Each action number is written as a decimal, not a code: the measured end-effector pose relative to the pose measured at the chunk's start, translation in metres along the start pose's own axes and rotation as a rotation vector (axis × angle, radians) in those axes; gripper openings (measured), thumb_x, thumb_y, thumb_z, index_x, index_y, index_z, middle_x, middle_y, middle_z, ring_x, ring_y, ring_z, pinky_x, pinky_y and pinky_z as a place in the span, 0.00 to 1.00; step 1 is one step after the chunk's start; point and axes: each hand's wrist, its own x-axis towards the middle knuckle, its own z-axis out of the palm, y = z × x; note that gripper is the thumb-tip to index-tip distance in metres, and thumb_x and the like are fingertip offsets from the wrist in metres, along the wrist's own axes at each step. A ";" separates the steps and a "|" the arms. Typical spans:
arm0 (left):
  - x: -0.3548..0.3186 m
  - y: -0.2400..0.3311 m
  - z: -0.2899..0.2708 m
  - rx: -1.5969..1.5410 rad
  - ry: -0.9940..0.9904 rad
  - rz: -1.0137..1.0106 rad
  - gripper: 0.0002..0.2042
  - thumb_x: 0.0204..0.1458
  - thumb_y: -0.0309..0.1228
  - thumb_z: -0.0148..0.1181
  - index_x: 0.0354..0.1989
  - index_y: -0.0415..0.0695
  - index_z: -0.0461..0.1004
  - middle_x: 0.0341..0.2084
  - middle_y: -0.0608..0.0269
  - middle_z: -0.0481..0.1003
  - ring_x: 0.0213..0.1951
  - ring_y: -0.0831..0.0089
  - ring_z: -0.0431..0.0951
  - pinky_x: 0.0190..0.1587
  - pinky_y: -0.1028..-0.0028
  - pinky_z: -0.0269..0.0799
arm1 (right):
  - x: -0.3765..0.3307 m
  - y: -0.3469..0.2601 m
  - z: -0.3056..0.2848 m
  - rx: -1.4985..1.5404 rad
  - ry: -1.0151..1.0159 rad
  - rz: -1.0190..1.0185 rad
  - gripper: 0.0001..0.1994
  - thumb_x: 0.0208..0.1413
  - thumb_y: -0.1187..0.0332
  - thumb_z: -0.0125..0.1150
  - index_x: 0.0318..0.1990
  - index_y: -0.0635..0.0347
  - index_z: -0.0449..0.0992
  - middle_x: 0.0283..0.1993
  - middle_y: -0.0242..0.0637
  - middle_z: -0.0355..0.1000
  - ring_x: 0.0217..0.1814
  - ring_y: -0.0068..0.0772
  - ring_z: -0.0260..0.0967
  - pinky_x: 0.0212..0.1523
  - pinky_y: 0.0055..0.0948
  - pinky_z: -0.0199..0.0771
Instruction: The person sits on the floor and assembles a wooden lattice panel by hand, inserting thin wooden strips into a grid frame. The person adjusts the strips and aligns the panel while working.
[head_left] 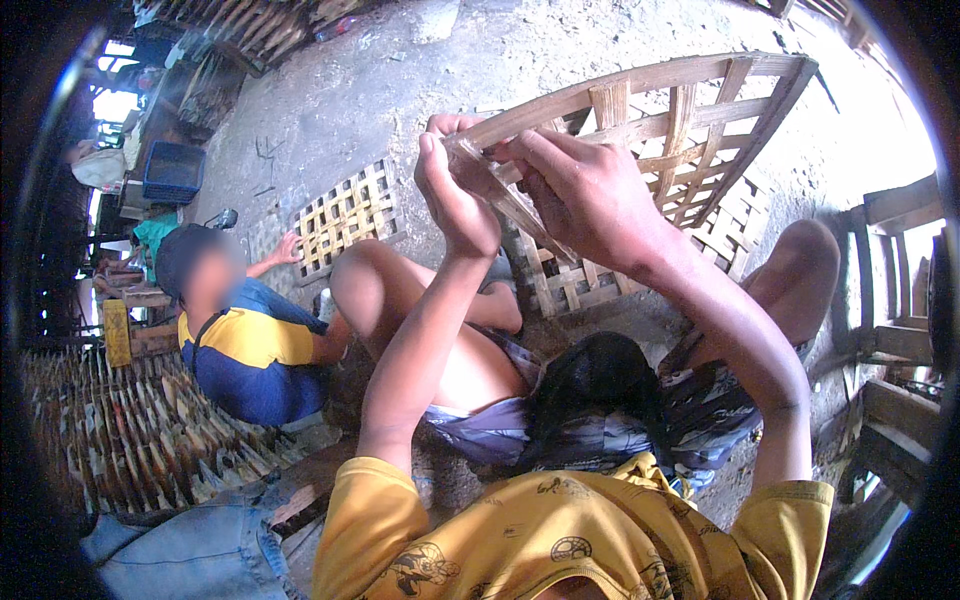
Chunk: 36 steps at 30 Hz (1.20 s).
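Pale split bamboo makes up the lattice panel [682,110] raised in front of the person, tilted, its near corner between both hands and its far end reaching off to the right. The left hand [455,190] is wrapped around that corner, fingers curled and closed on the edge strip. The right hand [590,195] sits just to its right, fingers bent in tightly against the same edge (whether they pinch a strip or some small thing, I cannot tell).

With the hold all at one corner, the long right side could sag or twist, and its weight might work the woven strips loose. A strip pressed too hard could split, and a splintered edge could well cut bare fingers so close together. If the left hand's hold slipped, the panel would probably drop onto the second lattice [560,290] beneath it.

That lattice lies on a rough grey floor [330,100], strewn with pale scraps. On the left sits a co-worker [255,340], one hand at another woven panel [345,212]. Farther off on that side stands a blue crate [175,172]; nearer are a heap of slats [150,430] and faded denim [190,550]. Wooden framing [900,205] stands at the right.
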 end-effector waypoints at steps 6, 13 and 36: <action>0.000 -0.002 0.002 -0.004 -0.004 0.021 0.25 0.68 0.54 0.34 0.39 0.44 0.67 0.32 0.60 0.76 0.36 0.69 0.77 0.44 0.69 0.71 | -0.012 -0.001 0.014 0.101 0.002 0.067 0.13 0.54 0.71 0.62 0.47 0.55 0.70 0.36 0.45 0.76 0.31 0.55 0.77 0.28 0.49 0.77; 0.000 -0.003 0.004 -0.091 0.027 -0.007 0.26 0.71 0.51 0.29 0.39 0.41 0.66 0.30 0.57 0.76 0.35 0.69 0.76 0.44 0.68 0.72 | -0.011 0.003 0.014 0.046 0.023 -0.029 0.13 0.54 0.72 0.61 0.47 0.58 0.70 0.34 0.47 0.76 0.29 0.55 0.76 0.26 0.47 0.77; 0.001 -0.002 0.005 -0.019 -0.028 -0.001 0.26 0.70 0.54 0.30 0.40 0.41 0.65 0.31 0.58 0.74 0.34 0.72 0.75 0.43 0.70 0.73 | -0.016 -0.001 0.017 0.062 -0.010 0.109 0.14 0.58 0.69 0.60 0.51 0.58 0.71 0.31 0.45 0.76 0.27 0.54 0.77 0.25 0.47 0.77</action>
